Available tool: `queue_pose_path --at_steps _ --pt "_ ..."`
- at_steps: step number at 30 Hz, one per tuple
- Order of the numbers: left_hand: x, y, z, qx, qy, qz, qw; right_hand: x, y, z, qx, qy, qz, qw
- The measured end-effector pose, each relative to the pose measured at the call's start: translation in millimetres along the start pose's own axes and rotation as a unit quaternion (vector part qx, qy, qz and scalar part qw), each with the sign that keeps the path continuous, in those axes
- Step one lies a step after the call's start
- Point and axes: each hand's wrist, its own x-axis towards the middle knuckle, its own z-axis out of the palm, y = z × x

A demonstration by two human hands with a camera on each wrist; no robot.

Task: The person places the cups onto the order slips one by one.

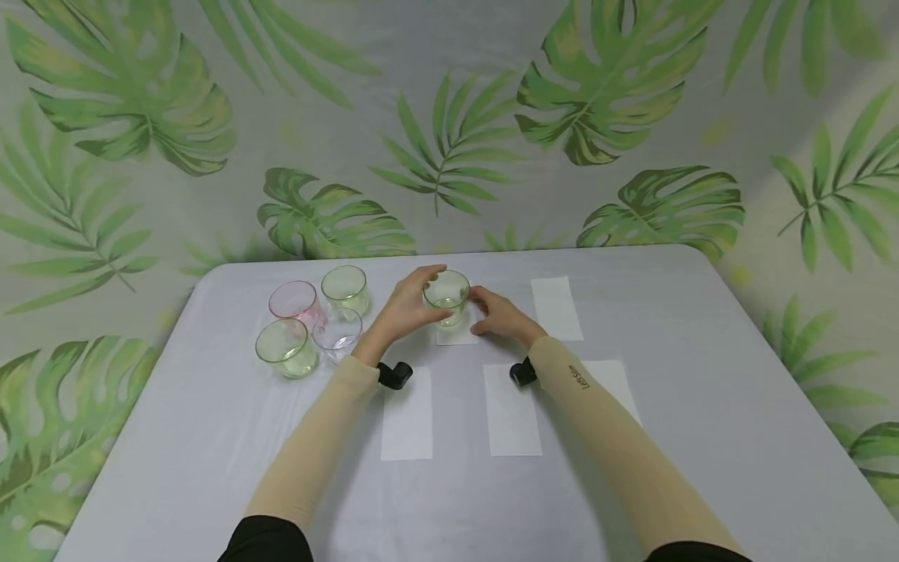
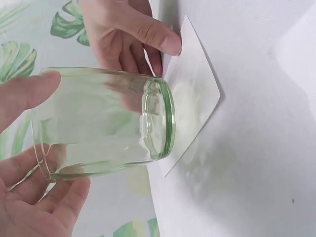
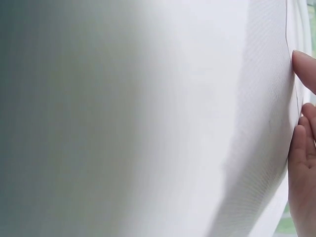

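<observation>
A clear green-tinted drinking glass (image 1: 446,292) stands upright in my left hand (image 1: 402,310), whose thumb and fingers grip it near the rim. In the left wrist view the glass (image 2: 103,123) has its base by a white paper sheet (image 2: 195,81); whether they touch, I cannot tell. My right hand (image 1: 504,314) is just right of the glass, over that sheet (image 1: 456,336). Its thumb rests at the sheet's edge in the left wrist view, with the fingers loosely bent. The right wrist view catches only part of this hand (image 3: 302,173), low against the white surface.
Left of my left hand stand several glasses: a pink one (image 1: 292,297), two green ones (image 1: 346,286) (image 1: 286,347) and a clear one (image 1: 338,334). More white sheets (image 1: 557,308) (image 1: 407,414) (image 1: 513,410) lie on the white-covered table (image 1: 702,468). A leaf-print cloth (image 1: 449,47) hangs behind.
</observation>
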Motion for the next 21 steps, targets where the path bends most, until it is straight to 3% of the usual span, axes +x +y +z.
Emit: queue_pose_path --at_steps 11,21 --pt "9.1 -1.7 14.8 -0.01 0.011 -0.008 0.9998 -1.3 -0.3 0.0 0.003 0.0 0.015 0.9999" --pt "12.4 -2.3 18.6 -0.001 0.006 -0.018 0.9998 0.3 2.3 0.4 0.012 0.005 0.017 0.9998"
